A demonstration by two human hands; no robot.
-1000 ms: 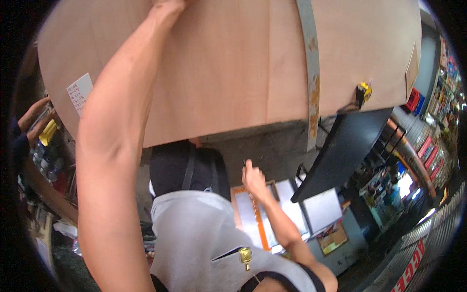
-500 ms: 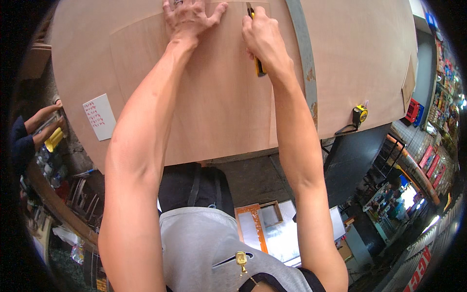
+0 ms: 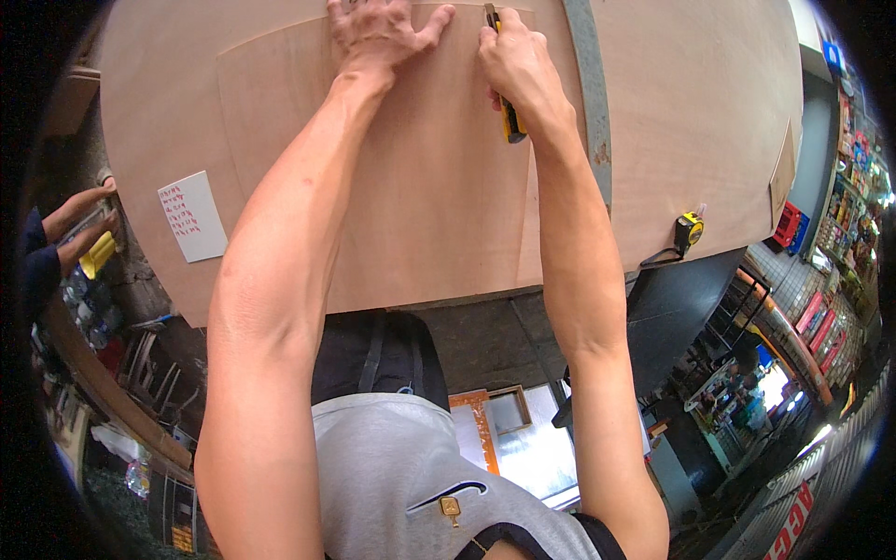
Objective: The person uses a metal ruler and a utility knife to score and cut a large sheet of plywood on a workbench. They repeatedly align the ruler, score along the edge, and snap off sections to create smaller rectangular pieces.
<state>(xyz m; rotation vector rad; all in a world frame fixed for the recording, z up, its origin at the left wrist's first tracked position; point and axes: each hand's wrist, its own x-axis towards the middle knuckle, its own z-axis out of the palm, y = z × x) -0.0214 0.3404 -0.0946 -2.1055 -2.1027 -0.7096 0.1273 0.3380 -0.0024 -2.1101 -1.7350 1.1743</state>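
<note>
My left hand lies on a thin plywood sheet, its fingers spread and its thumb stretched to the right. The fingertips reach the frame's upper edge. To its right, my right hand is closed around a yellow and black utility knife. The butt of the handle sticks out below the fist, while the front end points away from me, close to the sheet's far right part. Whether the blade touches the wood cannot be made out. Beneath that sheet is a larger wooden board.
A grey metal strip runs along the board right of my right hand. Farther right rests a yellow and black tape measure. A white card with red handwriting lies at left. Another person's hands show at the far left.
The whole picture has shifted slightly, with the board and both hands appearing a little farther right. My hands keep nearly the same places on the wood, and the knife is still held.
</note>
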